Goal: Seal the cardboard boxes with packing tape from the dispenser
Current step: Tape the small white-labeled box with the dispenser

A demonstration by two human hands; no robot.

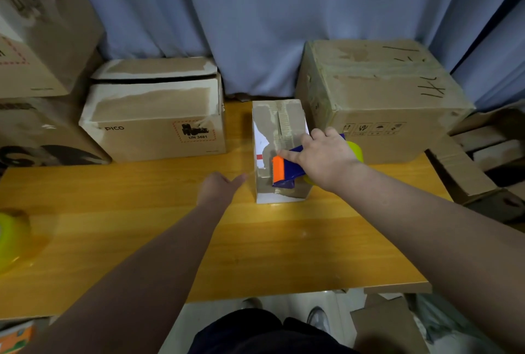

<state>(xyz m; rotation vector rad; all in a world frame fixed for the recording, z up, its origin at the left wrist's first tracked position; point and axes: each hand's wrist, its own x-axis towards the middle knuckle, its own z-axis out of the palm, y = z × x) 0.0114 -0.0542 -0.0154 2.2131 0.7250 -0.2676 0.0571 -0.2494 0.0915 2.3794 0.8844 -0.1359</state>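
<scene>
Two grips: right grip clasps dispenser on small box; left grip, closure unclear, at its edge.

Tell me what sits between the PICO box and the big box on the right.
In the head view, the small box, with the tape dispenser on it, gripped by the right hand.

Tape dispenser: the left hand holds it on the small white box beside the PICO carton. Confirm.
Wrong hand: the head view shows the right hand holding the tape dispenser on the small white box beside the PICO carton.
</scene>
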